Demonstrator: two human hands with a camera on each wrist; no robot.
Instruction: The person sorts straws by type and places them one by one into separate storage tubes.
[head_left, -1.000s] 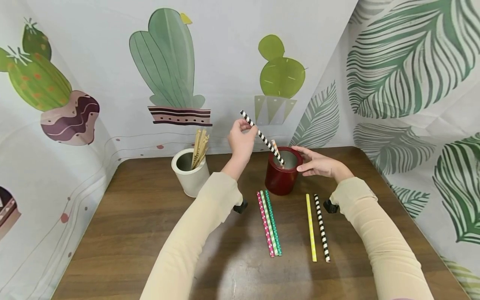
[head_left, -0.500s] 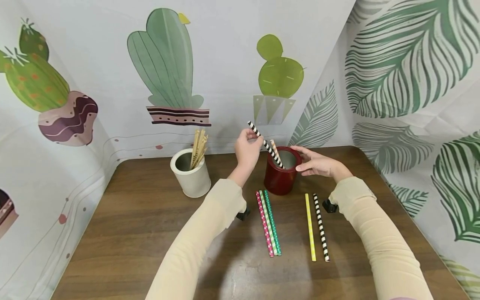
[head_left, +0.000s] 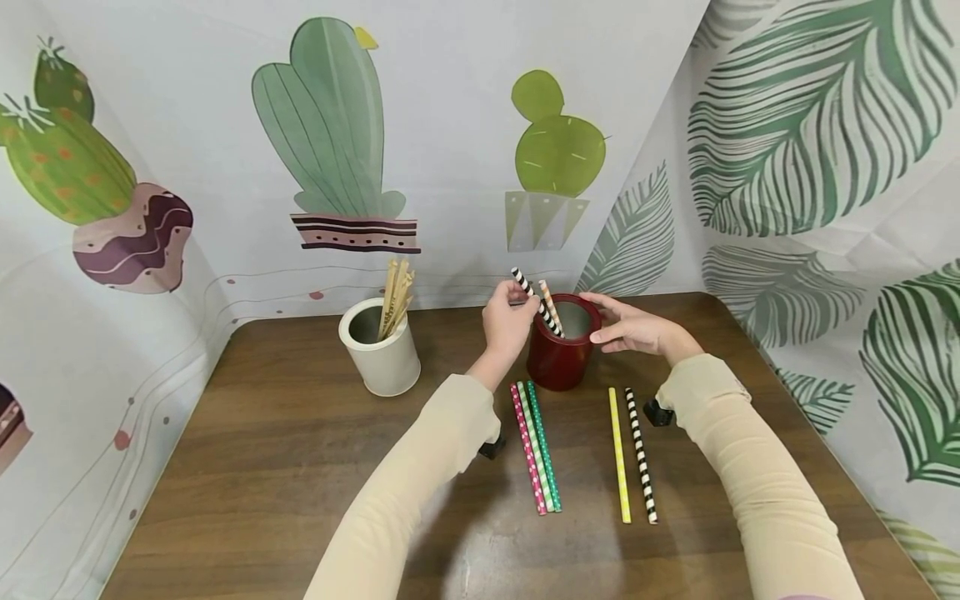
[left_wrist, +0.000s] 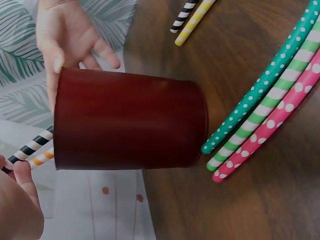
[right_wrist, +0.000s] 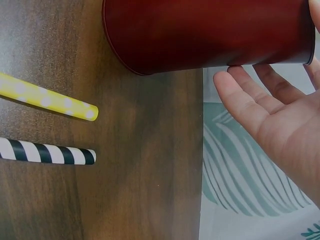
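Cup [head_left: 557, 367] right of frame centre was dark red, inside grey. Upper striped straw [head_left: 522, 282] there was black and white; straw beside it [head_left: 551, 307] was white with orange stripes. Lower centre: pink straw [head_left: 528, 448], white dots; green-and-white striped straw [head_left: 535, 447]; teal straw [head_left: 543, 447], white dots. Lower right: yellow straw [head_left: 619, 456], white spots; black-and-white striped straw [head_left: 641, 456]. Left pot [head_left: 387, 367] was off-white, sticks [head_left: 392, 308] tan. Sleeves [head_left: 420, 467] were cream.

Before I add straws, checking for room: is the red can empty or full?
The red can is neither: two striped straws, one pinched by the left hand, slant into it without filling its opening.
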